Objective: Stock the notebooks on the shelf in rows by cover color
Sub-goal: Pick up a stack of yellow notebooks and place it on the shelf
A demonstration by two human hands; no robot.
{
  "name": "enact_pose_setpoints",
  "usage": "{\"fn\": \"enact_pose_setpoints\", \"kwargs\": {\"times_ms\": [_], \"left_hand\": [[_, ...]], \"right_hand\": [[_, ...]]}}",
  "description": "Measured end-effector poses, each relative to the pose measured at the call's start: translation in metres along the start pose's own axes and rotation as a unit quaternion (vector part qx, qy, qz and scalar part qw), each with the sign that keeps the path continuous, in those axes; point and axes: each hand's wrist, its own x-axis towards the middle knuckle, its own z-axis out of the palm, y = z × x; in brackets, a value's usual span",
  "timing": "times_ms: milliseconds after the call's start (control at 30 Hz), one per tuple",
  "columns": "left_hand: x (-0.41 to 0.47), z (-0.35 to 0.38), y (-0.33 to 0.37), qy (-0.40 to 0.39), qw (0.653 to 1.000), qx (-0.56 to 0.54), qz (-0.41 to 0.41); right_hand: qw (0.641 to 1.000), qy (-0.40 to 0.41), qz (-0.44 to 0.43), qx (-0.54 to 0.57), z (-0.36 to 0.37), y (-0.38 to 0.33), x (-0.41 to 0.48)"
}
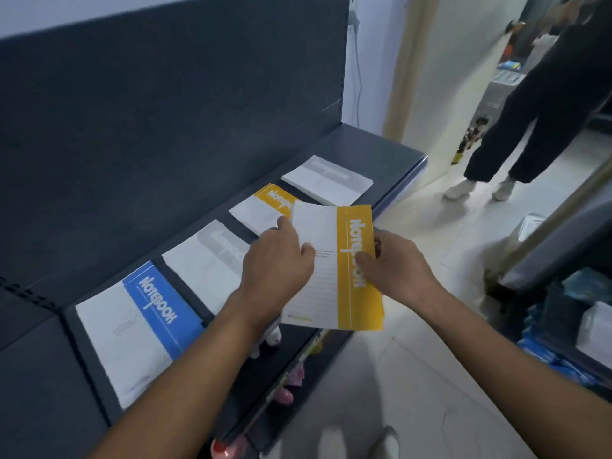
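Both hands hold a yellow-and-white notebook (pixel 344 270) above the front edge of the dark shelf (pixel 371 144). My left hand (pixel 278 260) grips its left white side, my right hand (pixel 397 266) its right yellow edge. Four notebook piles lie in a row on the shelf: a blue-and-white one (pixel 139 326) nearest, a grey-and-white one (pixel 205 260), a yellow-and-white one (pixel 265 203) partly hidden by the held notebook, and another grey-and-white one (pixel 328 180) farthest.
A dark back panel (pixel 165 127) rises behind the shelf. Small pink and white items (pixel 291 382) sit on a lower shelf. A person in dark clothes (pixel 530 111) stands on the tiled floor at right. Blue packages (pixel 556 356) lie at the far right.
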Motion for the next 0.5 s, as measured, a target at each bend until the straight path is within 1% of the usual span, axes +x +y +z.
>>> {"fn": "enact_pose_setpoints", "kwargs": {"times_ms": [100, 200, 300, 367, 500], "left_hand": [[0.025, 0.017, 0.029, -0.003, 1.0, -0.008, -0.025], [0.047, 0.027, 0.058, 0.002, 0.998, -0.008, -0.068], [0.065, 0.034, 0.079, 0.012, 0.995, -0.005, -0.097], [0.084, 0.04, 0.09, 0.025, 0.994, -0.003, -0.107], [0.123, 0.052, 0.107, 0.046, 0.993, -0.001, -0.111]], "right_hand": [[1.0, -0.017, -0.013, 0.004, -0.021, 0.024, 0.034], [0.999, -0.026, -0.028, 0.001, -0.039, 0.043, 0.07], [0.998, -0.056, -0.03, 0.001, -0.053, 0.054, 0.098], [0.997, -0.068, -0.042, -0.003, -0.061, 0.061, 0.12], [0.996, -0.061, -0.062, -0.014, -0.074, 0.073, 0.17]]}}
